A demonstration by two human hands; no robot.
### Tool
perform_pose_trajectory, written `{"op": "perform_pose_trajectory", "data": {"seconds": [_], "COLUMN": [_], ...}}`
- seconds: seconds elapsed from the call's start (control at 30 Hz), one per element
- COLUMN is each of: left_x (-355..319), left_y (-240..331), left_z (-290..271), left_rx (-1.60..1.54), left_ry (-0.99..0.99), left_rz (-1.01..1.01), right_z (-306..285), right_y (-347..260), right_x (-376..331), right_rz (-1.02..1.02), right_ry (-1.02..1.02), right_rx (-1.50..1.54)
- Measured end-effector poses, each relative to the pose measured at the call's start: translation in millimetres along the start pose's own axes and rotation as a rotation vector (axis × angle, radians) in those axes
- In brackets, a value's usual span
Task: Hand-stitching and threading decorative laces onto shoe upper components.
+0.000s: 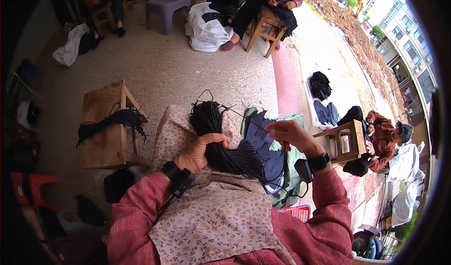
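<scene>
Left hand [199,153] clamps thick bundle of black cords [221,142] mid-length; right hand [290,133] pinches one strand. Prob light, floppy, tangle-prone imo.

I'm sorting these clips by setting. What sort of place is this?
Likely an outdoor yard used for shared handwork: a left hand grips a bundle of black cords, a person on a wooden stool handles cords, and a concrete floor.

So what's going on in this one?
A person sits with a floral cloth over the lap. The left hand clasps a thick bundle of black cords, while the right hand pinches a single cord drawn out from it. A second cord bundle lies on a wooden stool to the left. Other people sit nearby on stools.
</scene>
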State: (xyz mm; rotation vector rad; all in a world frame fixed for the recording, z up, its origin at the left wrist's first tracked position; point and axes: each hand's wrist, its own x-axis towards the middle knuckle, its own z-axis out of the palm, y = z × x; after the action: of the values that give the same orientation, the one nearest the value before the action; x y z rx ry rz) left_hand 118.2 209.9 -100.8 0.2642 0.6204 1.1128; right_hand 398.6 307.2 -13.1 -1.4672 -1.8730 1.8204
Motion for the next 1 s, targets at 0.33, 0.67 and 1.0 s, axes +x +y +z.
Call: {"op": "perform_pose_trajectory", "data": {"seconds": [0.33, 0.67, 1.0], "left_x": [1.5, 4.7, 12.4], "left_y": [-4.7, -3.7, -8.6], "left_z": [-2.9, 0.2, -6.2], "left_rx": [0.027, 0.040, 0.114], "left_ry": [-0.005, 0.022, 0.117], "left_rz": [-0.031, -0.018, -0.005], "right_z": [-215.1, -242.5, -218.5], "right_y": [31.8, -35.8, -5.6], "right_x": [-71.3, -96.0, -80.4], "right_rz": [-0.406, -0.609, -0.598], "right_ry": [0.880, 1.277, 0.567], "right_rx": [0.423, 0.381, 1.225]}}
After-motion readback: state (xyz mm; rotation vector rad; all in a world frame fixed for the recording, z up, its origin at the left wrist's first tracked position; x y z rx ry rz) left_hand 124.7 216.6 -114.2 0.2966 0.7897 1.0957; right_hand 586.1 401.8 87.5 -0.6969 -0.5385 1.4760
